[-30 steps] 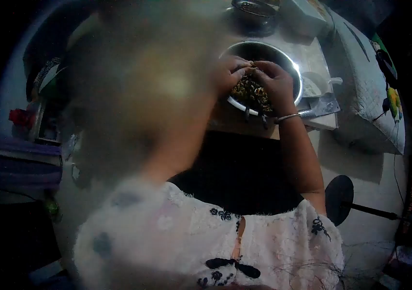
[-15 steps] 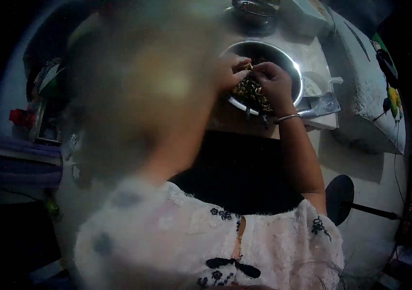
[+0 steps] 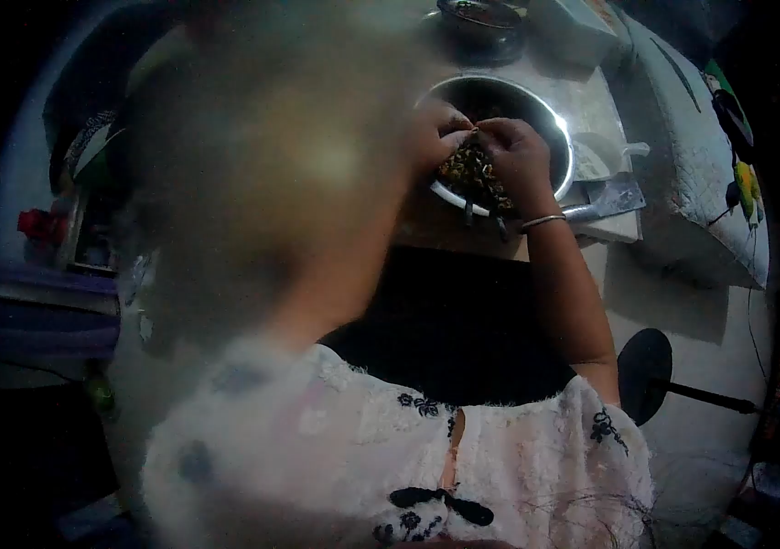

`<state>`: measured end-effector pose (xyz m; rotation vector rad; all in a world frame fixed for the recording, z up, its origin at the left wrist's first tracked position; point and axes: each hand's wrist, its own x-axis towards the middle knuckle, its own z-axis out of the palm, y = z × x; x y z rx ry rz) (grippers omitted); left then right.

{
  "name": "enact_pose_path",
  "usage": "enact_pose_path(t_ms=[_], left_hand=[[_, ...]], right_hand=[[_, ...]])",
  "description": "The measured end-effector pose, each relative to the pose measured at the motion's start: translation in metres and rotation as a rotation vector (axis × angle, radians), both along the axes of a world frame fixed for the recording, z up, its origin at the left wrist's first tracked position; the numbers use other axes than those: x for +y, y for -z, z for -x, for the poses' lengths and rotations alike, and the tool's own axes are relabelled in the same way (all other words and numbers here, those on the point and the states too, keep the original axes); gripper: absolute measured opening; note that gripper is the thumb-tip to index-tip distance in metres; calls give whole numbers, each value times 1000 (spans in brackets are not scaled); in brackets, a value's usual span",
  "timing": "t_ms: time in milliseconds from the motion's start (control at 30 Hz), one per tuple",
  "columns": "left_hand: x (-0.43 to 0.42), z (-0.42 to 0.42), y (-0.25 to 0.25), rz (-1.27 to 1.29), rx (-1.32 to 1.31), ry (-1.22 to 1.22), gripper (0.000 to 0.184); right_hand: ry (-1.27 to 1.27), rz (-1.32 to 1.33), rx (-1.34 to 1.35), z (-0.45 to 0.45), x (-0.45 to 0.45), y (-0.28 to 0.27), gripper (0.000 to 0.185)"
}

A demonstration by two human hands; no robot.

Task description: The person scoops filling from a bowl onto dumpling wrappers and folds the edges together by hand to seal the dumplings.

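Above a shiny metal bowl (image 3: 562, 178), my left hand (image 3: 438, 139) and my right hand (image 3: 520, 157) meet with their fingertips pinched together. A small thing seems to be between them, but the fingers hide it and I cannot make out its kind. Under the hands lies a chopped green, yellow and brown mixture (image 3: 468, 174) in the bowl. Two dark stick-like ends (image 3: 469, 212) poke out over the bowl's near rim. A bangle (image 3: 543, 222) is around my right wrist.
Right of the bowl, a cleaver (image 3: 617, 197) lies near the table's edge, beside a pale dish (image 3: 591, 160). A dark round pot (image 3: 481, 32) stands behind the bowl. A white-covered block (image 3: 683, 165) is farther right. A blur covers the left of the view.
The fingertips of both hands have come closer together above the bowl. A bit of yellowish-white stuff seen at the left fingertips is now mostly hidden.
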<state>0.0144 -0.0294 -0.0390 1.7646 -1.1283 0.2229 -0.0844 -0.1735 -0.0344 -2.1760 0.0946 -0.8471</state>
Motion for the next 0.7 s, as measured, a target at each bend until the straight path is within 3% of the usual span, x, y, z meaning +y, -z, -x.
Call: enact_pose_path(t_ms=[200,433,533,700], left_hand=[[0,2,-1,-31,19,-63,14],[-3,-1,4,-21,23,-48,12],[-2,-2,4,-40,-86,-66,12],[-3,-3,5,-65,-4,19,11]], right_hand=[[-16,156,-58,-1,1,0,17],[13,152,-27,5,3,-6,14],[22,176,-21,6,4,-8,12],[2,264,-24,3,-2,-1,7]])
